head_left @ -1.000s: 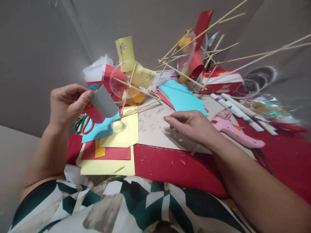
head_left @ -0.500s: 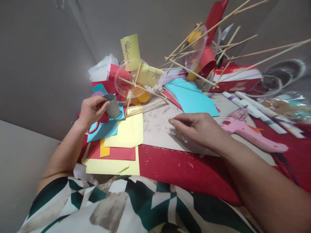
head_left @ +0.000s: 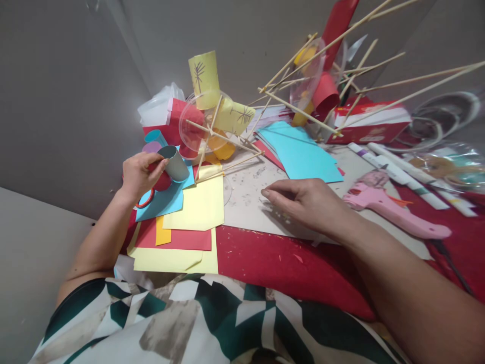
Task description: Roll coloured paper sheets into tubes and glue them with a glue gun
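My left hand (head_left: 142, 172) pinches the rim of a grey paper tube (head_left: 178, 168) between thumb and fingers. The tube leans to the left above blue paper (head_left: 162, 203). Around it stand a blue paper tube (head_left: 156, 136), a purple one (head_left: 152, 146) and a red one (head_left: 163, 182), partly covered by my hand. Red-handled scissors (head_left: 146, 200) lie just below that hand. Over the pale board (head_left: 246, 202), my right hand (head_left: 303, 199) hovers with thumb and forefinger together, and no object shows between them.
Behind stand a stick frame (head_left: 210, 132) with yellow tubes and a larger stick frame (head_left: 303, 108) with clear discs. A pink glue gun (head_left: 401, 210), white markers (head_left: 409, 177) and tape rolls in plastic (head_left: 443, 164) lie to the right. Yellow sheets (head_left: 200, 202) lie at front left.
The grey tube has tipped slightly further left in my left hand. My right hand has shifted a little left and down.
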`<state>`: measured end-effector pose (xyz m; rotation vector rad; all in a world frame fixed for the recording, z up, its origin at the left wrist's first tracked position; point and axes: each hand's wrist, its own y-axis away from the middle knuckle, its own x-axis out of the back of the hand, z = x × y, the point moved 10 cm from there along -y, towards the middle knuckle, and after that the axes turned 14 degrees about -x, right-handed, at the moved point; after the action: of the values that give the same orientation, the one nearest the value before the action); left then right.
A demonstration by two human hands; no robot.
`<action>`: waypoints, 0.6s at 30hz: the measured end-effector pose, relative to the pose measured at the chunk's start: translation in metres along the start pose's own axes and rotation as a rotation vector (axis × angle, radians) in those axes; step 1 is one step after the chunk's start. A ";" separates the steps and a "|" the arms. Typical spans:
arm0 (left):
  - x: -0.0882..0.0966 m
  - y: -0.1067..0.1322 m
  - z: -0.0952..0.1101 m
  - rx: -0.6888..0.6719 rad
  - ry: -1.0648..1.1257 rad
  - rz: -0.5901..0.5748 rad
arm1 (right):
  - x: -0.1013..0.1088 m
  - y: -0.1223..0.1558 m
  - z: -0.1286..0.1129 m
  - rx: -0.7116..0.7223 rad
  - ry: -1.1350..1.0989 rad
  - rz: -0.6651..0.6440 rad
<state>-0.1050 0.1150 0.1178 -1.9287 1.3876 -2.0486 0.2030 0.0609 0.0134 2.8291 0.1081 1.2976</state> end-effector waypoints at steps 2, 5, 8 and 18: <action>0.000 0.001 -0.002 0.017 -0.020 -0.001 | -0.001 0.000 0.000 -0.006 0.003 -0.014; 0.006 0.002 -0.001 0.015 0.007 0.054 | -0.001 0.000 -0.001 -0.015 0.013 -0.025; 0.018 0.002 0.001 0.017 0.071 0.167 | -0.002 0.000 -0.001 -0.021 0.029 -0.030; 0.047 0.019 -0.028 0.159 0.128 0.441 | -0.004 0.000 -0.002 -0.035 0.088 -0.032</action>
<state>-0.1493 0.0942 0.1488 -1.3069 1.4591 -2.0143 0.1988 0.0606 0.0121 2.7297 0.1310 1.4027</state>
